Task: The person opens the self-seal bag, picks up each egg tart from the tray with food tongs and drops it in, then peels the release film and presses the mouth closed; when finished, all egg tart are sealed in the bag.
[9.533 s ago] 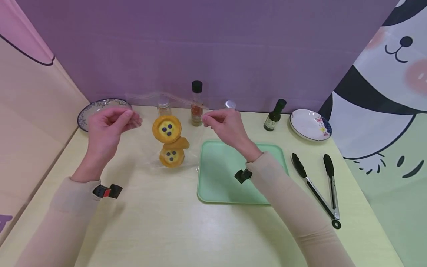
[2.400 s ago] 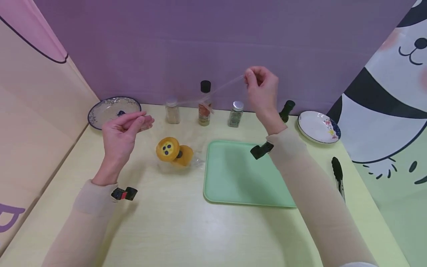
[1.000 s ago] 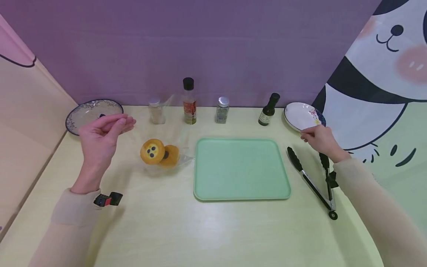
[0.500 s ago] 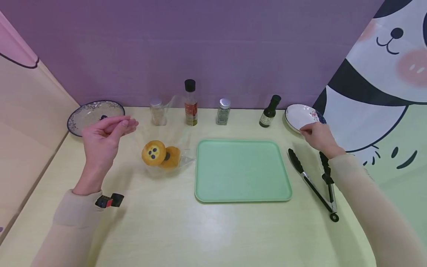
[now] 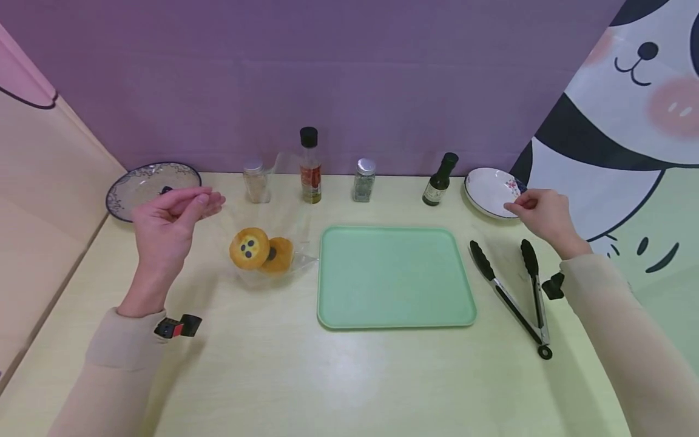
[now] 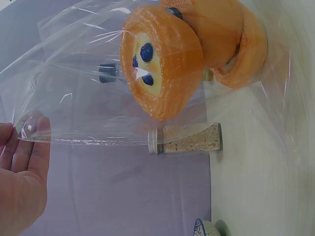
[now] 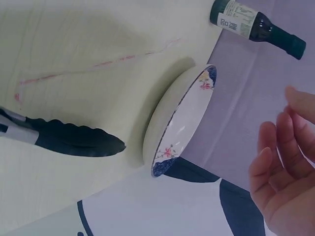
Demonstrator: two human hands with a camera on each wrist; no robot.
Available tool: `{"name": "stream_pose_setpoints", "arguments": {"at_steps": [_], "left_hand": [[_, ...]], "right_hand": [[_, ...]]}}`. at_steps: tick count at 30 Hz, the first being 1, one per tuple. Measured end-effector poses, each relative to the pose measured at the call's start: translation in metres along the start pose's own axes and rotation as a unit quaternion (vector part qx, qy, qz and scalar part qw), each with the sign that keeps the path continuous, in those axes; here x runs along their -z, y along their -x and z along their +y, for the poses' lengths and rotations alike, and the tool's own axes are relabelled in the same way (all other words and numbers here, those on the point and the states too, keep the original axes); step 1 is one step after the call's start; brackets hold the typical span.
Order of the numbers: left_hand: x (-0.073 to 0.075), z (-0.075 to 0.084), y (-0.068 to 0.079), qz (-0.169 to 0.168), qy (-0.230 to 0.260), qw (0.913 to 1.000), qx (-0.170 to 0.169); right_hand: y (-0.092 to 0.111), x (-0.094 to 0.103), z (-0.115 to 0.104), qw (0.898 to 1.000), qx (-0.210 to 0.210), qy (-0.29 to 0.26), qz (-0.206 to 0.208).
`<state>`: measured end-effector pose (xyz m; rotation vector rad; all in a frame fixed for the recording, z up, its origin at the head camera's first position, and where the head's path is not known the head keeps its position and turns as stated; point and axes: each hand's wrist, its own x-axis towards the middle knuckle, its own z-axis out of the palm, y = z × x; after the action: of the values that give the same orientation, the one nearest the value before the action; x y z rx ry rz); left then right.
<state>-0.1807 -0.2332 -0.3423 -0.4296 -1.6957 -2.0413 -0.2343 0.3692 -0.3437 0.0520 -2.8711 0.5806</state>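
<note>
Near the left, my left hand (image 5: 172,227) pinches the upper edge of a clear plastic bag (image 6: 64,113) between thumb and fingers. Inside it are golden egg tarts; the front tart (image 5: 249,249) shows dark blue berries on yellow filling. Another tart (image 5: 280,255) is partly hidden behind it. The bag hangs in front of the jars, its lower part close over the table. My right hand (image 5: 546,218) is raised beside the white bowl (image 5: 488,191), fingers loosely curled with nothing visible between them. In the right wrist view, the bowl (image 7: 179,118) lies left of this hand.
A green tray (image 5: 395,276) lies mid-table, with black-tipped tongs (image 5: 513,303) spread to its right. Along the back stand a beige-filled jar (image 5: 256,182), a black-capped bottle (image 5: 310,176), a spice jar (image 5: 363,182) and a green bottle (image 5: 439,182). A patterned plate (image 5: 136,188) sits back left.
My right hand has left the bag's edge, moved right to beside the tongs and bowl, and now lifts slightly rightward. My left hand keeps its pinch; the tarts have shifted together in the bag.
</note>
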Motion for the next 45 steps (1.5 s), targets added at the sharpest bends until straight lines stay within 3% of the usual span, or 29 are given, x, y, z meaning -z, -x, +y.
{"name": "stream_pose_setpoints", "arguments": {"at_steps": [5,11,14,23,28,32,37,40,45], "left_hand": [[0.002,0.001,0.0,0.006,0.013,0.9999,-0.007],[0.004,-0.002,-0.001,0.002,0.029,0.9995,-0.016],[0.005,-0.004,0.0,-0.003,0.022,0.9996,-0.019],[0.002,-0.004,-0.002,-0.005,0.024,0.9995,-0.018],[0.003,-0.002,0.0,0.002,0.012,0.9998,-0.013],[0.006,-0.002,0.0,-0.001,0.008,0.9999,-0.009],[0.008,-0.002,0.001,-0.005,-0.004,0.9999,-0.012],[0.009,-0.002,0.001,-0.003,-0.01,0.9999,-0.009],[0.011,-0.002,0.001,0.006,-0.009,0.9999,-0.001]], "right_hand": [[-0.003,-0.005,-0.027,0.999,0.046,-0.016,-0.016],[-0.006,-0.026,-0.096,0.987,0.144,-0.059,-0.04],[-0.005,-0.036,-0.132,0.979,0.172,-0.095,-0.057],[-0.005,-0.063,-0.223,0.952,0.207,-0.208,-0.088],[-0.006,-0.083,-0.262,0.932,0.19,-0.286,-0.116],[-0.009,-0.098,-0.286,0.913,0.171,-0.345,-0.134],[-0.012,-0.11,-0.306,0.891,0.18,-0.393,-0.138],[-0.012,-0.113,-0.312,0.889,0.182,-0.398,-0.133],[-0.012,-0.113,-0.312,0.899,0.172,-0.388,-0.11]]}}
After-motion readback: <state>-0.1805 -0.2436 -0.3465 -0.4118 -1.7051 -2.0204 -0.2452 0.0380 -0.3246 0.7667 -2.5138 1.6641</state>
